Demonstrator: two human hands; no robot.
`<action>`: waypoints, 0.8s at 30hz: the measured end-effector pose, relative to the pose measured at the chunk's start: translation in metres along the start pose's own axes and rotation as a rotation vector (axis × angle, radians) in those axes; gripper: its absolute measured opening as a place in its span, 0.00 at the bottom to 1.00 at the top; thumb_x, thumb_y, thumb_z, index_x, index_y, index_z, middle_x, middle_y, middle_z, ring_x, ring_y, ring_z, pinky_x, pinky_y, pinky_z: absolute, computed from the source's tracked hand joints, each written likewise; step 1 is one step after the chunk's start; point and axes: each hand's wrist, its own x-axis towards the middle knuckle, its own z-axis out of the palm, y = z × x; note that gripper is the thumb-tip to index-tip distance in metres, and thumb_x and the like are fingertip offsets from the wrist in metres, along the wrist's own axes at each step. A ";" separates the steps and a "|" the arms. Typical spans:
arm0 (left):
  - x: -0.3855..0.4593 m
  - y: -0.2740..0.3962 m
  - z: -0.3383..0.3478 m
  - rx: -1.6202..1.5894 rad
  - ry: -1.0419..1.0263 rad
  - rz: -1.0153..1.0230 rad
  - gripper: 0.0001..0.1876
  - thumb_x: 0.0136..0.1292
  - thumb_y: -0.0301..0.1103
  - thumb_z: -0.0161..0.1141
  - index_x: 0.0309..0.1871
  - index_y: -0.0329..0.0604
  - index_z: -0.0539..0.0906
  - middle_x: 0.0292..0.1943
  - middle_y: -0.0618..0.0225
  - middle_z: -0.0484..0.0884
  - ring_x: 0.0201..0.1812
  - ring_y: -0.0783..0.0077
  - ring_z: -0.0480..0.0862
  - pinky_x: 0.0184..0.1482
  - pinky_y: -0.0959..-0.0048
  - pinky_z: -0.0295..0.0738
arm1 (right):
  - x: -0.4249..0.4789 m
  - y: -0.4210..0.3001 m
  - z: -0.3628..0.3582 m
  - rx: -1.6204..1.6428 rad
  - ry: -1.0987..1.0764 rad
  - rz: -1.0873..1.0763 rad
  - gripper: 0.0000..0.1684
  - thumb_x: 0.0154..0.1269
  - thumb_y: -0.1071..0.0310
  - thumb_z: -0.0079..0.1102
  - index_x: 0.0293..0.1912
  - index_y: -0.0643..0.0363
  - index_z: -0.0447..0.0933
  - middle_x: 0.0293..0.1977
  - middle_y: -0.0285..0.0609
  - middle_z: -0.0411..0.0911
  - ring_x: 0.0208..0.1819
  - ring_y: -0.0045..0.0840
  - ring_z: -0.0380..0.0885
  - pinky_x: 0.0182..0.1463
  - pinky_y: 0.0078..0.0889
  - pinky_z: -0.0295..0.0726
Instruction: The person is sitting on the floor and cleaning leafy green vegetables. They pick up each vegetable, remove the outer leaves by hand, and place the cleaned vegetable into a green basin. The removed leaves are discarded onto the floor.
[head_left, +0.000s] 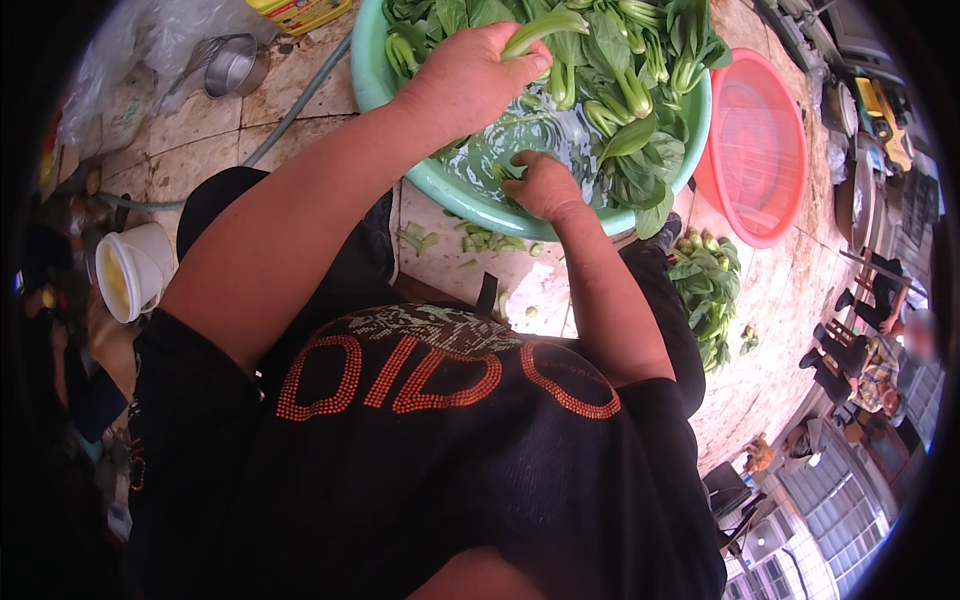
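In the head view, my left hand (476, 79) grips a pale green bok choy stalk (546, 31) above a light green plastic basin (476, 204). My right hand (547, 186) is low over the basin's near side, at the water (540, 139). Its thumb and index finger look spread, with a bit of green leaf (502, 174) by the tips. Whether it holds that leaf is unclear. Bunches of leafy bok choy (634, 94) crowd the far and right parts of the basin, and some leaves hang over its right rim.
A pink plastic basin (757, 142) adjoins on the right. More bok choy (705, 292) lies on the tiled floor, with cut scraps (487, 240) below the rim. Leftward are a hose (300, 101), a metal pot (236, 67) and a white bucket (135, 270). People (874, 367) sit far right.
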 end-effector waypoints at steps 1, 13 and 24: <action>-0.002 0.001 0.000 0.015 -0.005 0.003 0.12 0.61 0.39 0.63 0.43 0.43 0.81 0.23 0.69 0.78 0.24 0.77 0.76 0.29 0.74 0.72 | 0.004 0.002 0.014 -0.069 -0.038 0.011 0.24 0.52 0.56 0.66 0.48 0.56 0.80 0.38 0.49 0.83 0.43 0.42 0.82 0.52 0.39 0.78; -0.006 -0.017 0.012 0.004 -0.169 -0.281 0.25 0.57 0.43 0.71 0.52 0.36 0.77 0.43 0.65 0.82 0.44 0.76 0.80 0.50 0.76 0.74 | -0.020 -0.039 -0.055 1.203 0.166 -0.143 0.06 0.62 0.72 0.64 0.40 0.60 0.81 0.29 0.29 0.78 0.30 0.11 0.72 0.35 0.16 0.73; -0.012 -0.010 0.007 -0.435 -0.299 -0.377 0.34 0.57 0.55 0.67 0.57 0.37 0.76 0.47 0.61 0.80 0.48 0.72 0.78 0.53 0.73 0.71 | -0.045 -0.063 -0.080 1.481 0.129 -0.189 0.16 0.61 0.77 0.61 0.50 0.64 0.76 0.36 0.33 0.77 0.34 0.15 0.75 0.36 0.20 0.80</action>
